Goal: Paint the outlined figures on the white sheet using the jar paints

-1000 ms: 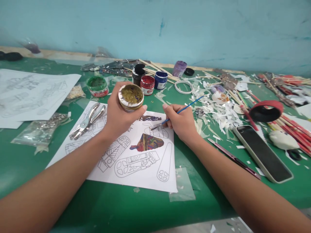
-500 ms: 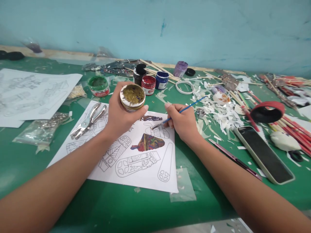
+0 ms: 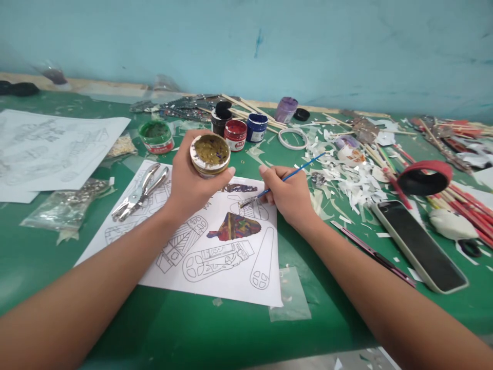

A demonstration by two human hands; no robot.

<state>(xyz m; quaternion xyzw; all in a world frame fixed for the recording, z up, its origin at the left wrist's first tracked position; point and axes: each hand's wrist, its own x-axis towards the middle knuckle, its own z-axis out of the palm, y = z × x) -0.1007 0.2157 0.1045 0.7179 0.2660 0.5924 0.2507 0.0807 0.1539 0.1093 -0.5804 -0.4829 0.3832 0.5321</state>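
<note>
My left hand is wrapped around an open jar of gold-brown paint, held above the sheet and tipped toward me. Pinched in my right hand is a thin blue paintbrush, its bristles at an outlined shape near the sheet's upper right. The white printed sheet carries several line drawings. One shape on it, a painted figure, is coloured in dark red, blue, green and gold. Behind my left fingers, part of the sheet is hidden. A metal hole punch lies on the sheet's left side.
Jars of green, red, blue and purple paint stand behind the sheet. Paper scraps, a phone, a cutter knife and a tape roll lie at right; a plastic bag lies left.
The brush has shifted slightly left and down with my right hand, and a small yellowish mark shows at its tip. My left hand and the jar stay in place.
</note>
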